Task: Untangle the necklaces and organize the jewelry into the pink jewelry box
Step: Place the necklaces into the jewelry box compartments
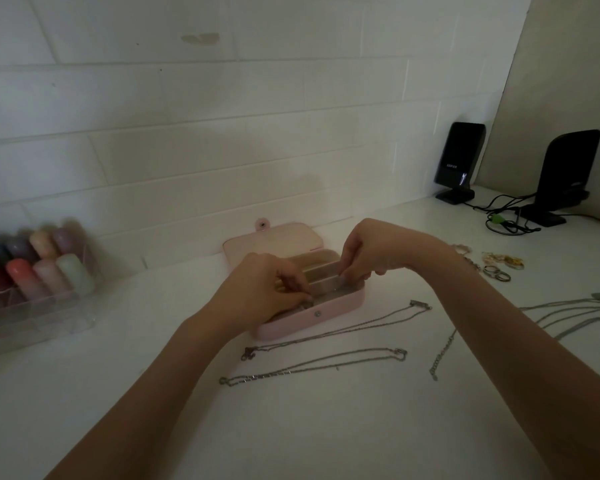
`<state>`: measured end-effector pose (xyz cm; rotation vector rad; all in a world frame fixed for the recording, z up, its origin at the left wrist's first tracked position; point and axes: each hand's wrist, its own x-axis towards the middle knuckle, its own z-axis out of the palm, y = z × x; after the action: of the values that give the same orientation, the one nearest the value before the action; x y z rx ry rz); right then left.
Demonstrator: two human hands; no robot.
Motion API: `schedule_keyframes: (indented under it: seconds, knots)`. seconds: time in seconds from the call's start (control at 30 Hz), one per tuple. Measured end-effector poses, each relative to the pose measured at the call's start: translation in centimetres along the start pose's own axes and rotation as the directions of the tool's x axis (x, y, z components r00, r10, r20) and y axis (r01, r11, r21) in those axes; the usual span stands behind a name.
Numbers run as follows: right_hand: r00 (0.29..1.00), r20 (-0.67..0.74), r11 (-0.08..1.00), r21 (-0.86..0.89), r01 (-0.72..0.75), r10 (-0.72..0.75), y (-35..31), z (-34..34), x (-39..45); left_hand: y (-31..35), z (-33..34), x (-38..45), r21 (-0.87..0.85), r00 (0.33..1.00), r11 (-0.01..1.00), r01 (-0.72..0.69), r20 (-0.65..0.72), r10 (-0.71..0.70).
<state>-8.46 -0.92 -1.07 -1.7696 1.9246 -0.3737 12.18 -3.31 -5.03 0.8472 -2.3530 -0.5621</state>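
The left hand (267,289) and right hand (364,252) reach into the open pink jewelry box (309,318), fingers curled; what they hold cannot be told.

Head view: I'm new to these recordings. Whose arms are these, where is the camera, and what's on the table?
No machine here: a person wears one camera on the head, looking down at their own bare arms. The left hand and right hand both reach into the open pink jewelry box, fingers curled; whether they pinch anything is too dark to tell. On the white table lie silver necklaces, rings, a clear organizer of coloured bottles, and two black speakers.
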Motion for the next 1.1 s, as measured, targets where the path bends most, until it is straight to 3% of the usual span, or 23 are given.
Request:
schedule_keyframes:
  seconds: [0.2, 0.3, 0.53, 0.8, 0.9, 0.93, 1.0, 1.03, 1.1]
  knots:
    - [0.999, -0.021, 0.988, -0.151, 0.032, -0.035, -0.2, 0.3, -0.1, 0.0, 0.6, 0.1, 0.029, 0.999, 0.999, -0.045, 0.016, 0.045]
    - [0.999, -0.037, 0.994, -0.106, 0.034, -0.038, 0.3, -0.8, -1.2, -0.3, 0.7, 0.1, -0.019, 0.998, 0.998, -0.066, 0.013, 0.066]
    - [0.97, -0.076, 0.952, -0.188, -0.241, 0.231, 4.4, -0.8, -5.5, 0.1, 0.9, 0.2, -0.065, 0.996, 0.994, -0.085, -0.041, 0.082]
    - [0.949, -0.249, 0.945, -0.212, -0.25, 0.195, 4.7, 3.1, -6.7, 0.7, 1.2, -0.5, -0.013, 0.996, 0.997, -0.08, -0.041, 0.079]
    - [0.928, -0.324, 0.942, -0.213, -0.26, 0.183, 4.6, 3.9, -6.9, 1.1, 1.5, -0.7, -0.089, 0.997, 0.994, -0.061, -0.046, 0.057]
    - [0.921, -0.359, 0.956, -0.181, -0.23, 0.153, 4.3, 3.9, -7.0, 1.2, 1.7, -0.7, -0.15, 0.997, 0.987, -0.058, -0.052, 0.05]
    - [0.896, -0.436, 0.996, 0.065, -0.063, 0.085, 3.1, 3.7, -7.4, 1.6, 1.9, -0.6, -0.329, 0.999, 0.944, -0.021, -0.035, 0.009]
    - [0.887, -0.46, 0.973, 0.221, 0.065, 0.045, 2.0, 3.5, -7.8, 1.9, 2.0, -0.6, -0.45, 1.0, 0.893, 0.022, 0.018, -0.016]
    - [0.862, -0.496, 0.907, 0.31, 0.286, -0.103, -0.8, 2.5, -8.3, 2.1, 2.3, -0.4, -0.645, 0.986, 0.755, 0.115, 0.168, -0.007]
